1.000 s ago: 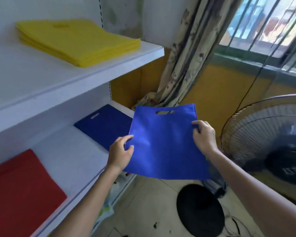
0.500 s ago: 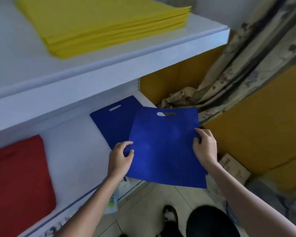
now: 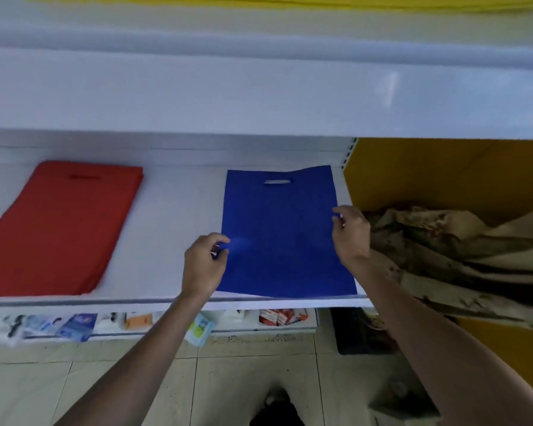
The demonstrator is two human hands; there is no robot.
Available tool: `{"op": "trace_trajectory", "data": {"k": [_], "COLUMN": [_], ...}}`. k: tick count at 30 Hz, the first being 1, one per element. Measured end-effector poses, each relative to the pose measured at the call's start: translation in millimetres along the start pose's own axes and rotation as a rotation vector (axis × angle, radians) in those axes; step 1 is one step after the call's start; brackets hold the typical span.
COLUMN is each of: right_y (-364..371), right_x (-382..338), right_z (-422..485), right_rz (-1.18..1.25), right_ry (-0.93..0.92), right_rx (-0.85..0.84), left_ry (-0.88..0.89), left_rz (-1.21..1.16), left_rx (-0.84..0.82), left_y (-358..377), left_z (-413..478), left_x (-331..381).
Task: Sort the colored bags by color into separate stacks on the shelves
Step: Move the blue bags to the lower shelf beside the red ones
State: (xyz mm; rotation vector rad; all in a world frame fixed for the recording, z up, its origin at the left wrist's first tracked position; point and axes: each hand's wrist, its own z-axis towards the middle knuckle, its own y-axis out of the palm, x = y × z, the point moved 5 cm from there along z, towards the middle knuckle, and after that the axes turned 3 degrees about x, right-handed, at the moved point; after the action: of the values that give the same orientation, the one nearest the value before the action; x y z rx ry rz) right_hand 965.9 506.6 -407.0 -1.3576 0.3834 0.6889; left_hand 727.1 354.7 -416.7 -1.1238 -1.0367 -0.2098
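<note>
Item, blue bag (image 3: 283, 235): we count one in plain view. It lies flat at the right end of the middle shelf (image 3: 173, 226), with its handle slot at the far end and its near edge at the shelf's front lip. Its far edge looks uneven, and we cannot tell whether other blue bags lie beneath it.

Item, hands: two, one at each long edge of the blue bag.
- Left hand (image 3: 203, 269): at the left edge, towards the near corner. Its fingers (image 3: 220, 239) are curled and pinch the fabric edge against the thumb. This area is blurred.
- Right hand (image 3: 351, 235): at the right edge, about midway along. Its fingers (image 3: 343, 210) are curled and pinch that edge.

Item, red stack (image 3: 59, 229): one, on the same shelf and well apart to the left. We cannot count its layers.

Item, yellow stack (image 3: 290, 1): one, on the upper shelf (image 3: 259, 93), with only its front edge showing.

Item, small packets (image 3: 74, 325): several, in a row on the shelf below.

Item, curtain (image 3: 459, 256): one, bunched to the right of the shelving.
</note>
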Motion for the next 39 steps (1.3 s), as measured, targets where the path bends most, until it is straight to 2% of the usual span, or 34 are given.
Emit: {"op": "trace_trajectory", "data": {"k": [3, 6, 8, 13, 18, 21, 23, 27, 30, 33, 39], "right_y": [18, 43, 54, 54, 50, 42, 36, 37, 42, 52, 89], "right_x": [9, 22, 28, 30, 33, 27, 10, -64, -143, -234, -415], "right_z": [12, 8, 1, 0, -8, -12, -17, -28, -41, -64, -179], "right_rz": [-0.051, -0.218, -0.339, -0.302, -0.214, -0.211, -0.237, -0.128, 0.034, 0.142, 0.215], "right_ry": [-0.018, -0.031, -0.004, 0.061, 0.066, 0.06, -0.018, -0.202, -0.222, -0.34, -0.663], "right_rx": [-0.044, -0.183, -0.255, -0.252, -0.284, -0.212, -0.151, -0.231, -0.32, -0.325, -0.457], "left_ry": [-0.026, -0.011, -0.023, -0.086, -0.062, -0.042, -0.058, -0.093, -0.099, -0.1, -0.098], "left_rz": [0.046, 0.28, 0.401, 0.297, 0.294, 0.26, 0.223, 0.15, 0.139, 0.174, 0.255], "left_rx": [-0.021, -0.251, -0.319, -0.263, -0.292, -0.316, -0.301, -0.155, -0.01, 0.162, 0.368], "left_y": [9, 31, 38, 40, 38, 33, 20, -46, -129, -224, -401], "left_z": [11, 13, 9, 7, 2, -1, -6, -18, -27, -43, -108], "left_x": [-9, -24, -28, -24, -23, -20, -19, -25, -32, -42, -69]}}
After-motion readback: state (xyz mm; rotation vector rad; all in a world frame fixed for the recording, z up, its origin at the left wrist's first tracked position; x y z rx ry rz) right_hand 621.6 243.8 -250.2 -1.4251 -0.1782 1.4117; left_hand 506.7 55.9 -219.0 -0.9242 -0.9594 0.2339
